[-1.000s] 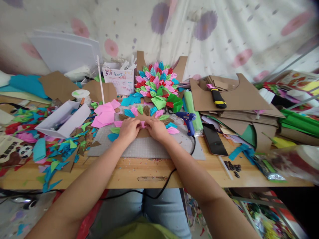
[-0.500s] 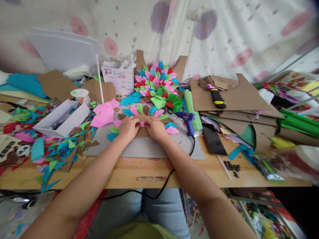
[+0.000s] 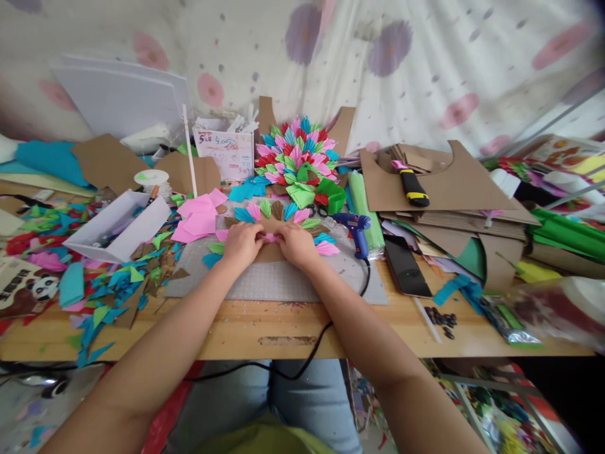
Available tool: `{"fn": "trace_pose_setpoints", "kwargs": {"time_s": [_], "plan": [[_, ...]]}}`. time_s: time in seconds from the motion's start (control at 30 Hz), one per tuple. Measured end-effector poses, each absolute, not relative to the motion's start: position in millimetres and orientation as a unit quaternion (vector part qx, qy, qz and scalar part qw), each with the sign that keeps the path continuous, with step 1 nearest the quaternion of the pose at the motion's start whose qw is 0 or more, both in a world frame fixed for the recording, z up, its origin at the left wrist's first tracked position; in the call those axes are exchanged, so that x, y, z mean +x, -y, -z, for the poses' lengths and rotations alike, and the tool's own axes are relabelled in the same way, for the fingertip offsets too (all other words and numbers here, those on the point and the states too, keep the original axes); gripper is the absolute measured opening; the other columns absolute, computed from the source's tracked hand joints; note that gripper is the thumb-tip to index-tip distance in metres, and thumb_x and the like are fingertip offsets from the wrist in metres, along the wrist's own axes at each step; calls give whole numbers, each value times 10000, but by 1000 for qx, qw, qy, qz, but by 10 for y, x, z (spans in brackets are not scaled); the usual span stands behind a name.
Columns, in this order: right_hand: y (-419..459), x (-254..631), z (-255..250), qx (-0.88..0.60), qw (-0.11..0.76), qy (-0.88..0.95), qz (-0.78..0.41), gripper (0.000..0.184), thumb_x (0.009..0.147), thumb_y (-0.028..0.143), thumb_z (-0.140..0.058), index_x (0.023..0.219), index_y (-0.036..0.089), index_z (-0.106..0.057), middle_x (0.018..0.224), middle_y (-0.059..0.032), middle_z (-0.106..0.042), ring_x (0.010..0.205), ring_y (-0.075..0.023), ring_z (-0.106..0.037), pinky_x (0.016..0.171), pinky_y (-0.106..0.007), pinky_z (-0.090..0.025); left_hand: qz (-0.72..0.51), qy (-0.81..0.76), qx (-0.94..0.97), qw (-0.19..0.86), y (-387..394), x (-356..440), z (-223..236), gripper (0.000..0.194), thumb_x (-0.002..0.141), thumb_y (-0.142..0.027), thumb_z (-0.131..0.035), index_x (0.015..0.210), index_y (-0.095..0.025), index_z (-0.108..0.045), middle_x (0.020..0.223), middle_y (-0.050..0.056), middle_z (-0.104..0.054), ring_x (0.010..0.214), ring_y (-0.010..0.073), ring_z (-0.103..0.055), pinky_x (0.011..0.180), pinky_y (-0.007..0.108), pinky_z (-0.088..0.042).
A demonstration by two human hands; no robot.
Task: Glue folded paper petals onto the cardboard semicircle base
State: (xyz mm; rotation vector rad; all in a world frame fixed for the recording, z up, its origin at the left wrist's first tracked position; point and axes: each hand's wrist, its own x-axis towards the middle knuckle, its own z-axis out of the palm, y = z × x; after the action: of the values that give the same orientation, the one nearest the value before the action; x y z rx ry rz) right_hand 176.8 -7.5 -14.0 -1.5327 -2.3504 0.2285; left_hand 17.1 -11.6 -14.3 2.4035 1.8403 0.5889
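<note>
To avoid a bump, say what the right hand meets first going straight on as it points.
Past the pink paper at its fingertips, the right hand would probably meet the left hand first, though depth there is unclear.

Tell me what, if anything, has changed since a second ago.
Nothing clearly moved, and nothing was picked up or released. The left hand and right hand still hold the pink paper between their fingertips; the glue gun and phone stayed put.

Paper strip (image 3: 270,238), centre: pink. Glue gun (image 3: 360,241), right of centre: blue. Curtain (image 3: 255,38), top: white, purple and pink flowers.
</note>
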Motion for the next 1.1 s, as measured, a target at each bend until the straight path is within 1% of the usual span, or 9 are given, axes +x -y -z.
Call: {"fn": "trace_pose_setpoints", "kwargs": {"time_s": [0.17,0.33,0.47,0.63,0.77,0.93,1.1], "plan": [[80,1760,137,-542,161,822,-61,227,880,220,-463,986,182,-660,1041,-86,-645,1009,-208,-540,806,-286,-414,-178,-600,780,20,114,182,151,140,788,-324,-615,808,-195,-667,827,65,-664,875,241,-555,748,349,-392],[82,1770,150,-528,164,833,-40,225,884,221,-464,941,197,-680,1011,-72,-636,1005,-199,-526,799,-272,-406,-197,-583,788,3,109,180,164,120,789,-297,-611,784,-187,-660,858,73,-648,890,248,-538,744,356,-393],[88,1777,134,-515,167,840,-35,224,890,225,-458,935,197,-676,986,-67,-640,995,-200,-526,804,-279,-400,-211,-567,796,5,97,172,175,103,793,-271,-606,761,-182,-644,816,66,-651,844,237,-546,724,349,-388],[79,1768,118,-530,161,832,-40,204,875,195,-470,999,192,-632,996,-71,-647,959,-198,-551,766,-279,-408,-219,-572,790,1,82,165,184,120,790,-305,-616,780,-189,-642,766,53,-660,784,226,-553,688,344,-387],[55,1749,141,-534,150,831,-36,190,878,214,-470,952,186,-643,994,-75,-645,979,-212,-550,763,-283,-416,-211,-572,792,-9,78,165,188,120,781,-310,-629,760,-194,-650,768,56,-663,798,233,-559,678,348,-388],[63,1730,146,-540,145,828,-36,200,881,209,-455,946,188,-644,1003,-76,-622,993,-216,-538,753,-288,-428,-195,-578,792,-22,85,181,189,145,772,-330,-636,761,-186,-647,793,68,-655,823,251,-558,692,364,-404],[86,1730,128,-535,143,832,-27,221,890,210,-429,971,185,-633,1057,-91,-578,1024,-223,-515,729,-289,-442,-202,-564,800,-28,104,190,185,106,789,-282,-605,798,-183,-642,849,75,-635,878,256,-543,746,372,-423]]}}
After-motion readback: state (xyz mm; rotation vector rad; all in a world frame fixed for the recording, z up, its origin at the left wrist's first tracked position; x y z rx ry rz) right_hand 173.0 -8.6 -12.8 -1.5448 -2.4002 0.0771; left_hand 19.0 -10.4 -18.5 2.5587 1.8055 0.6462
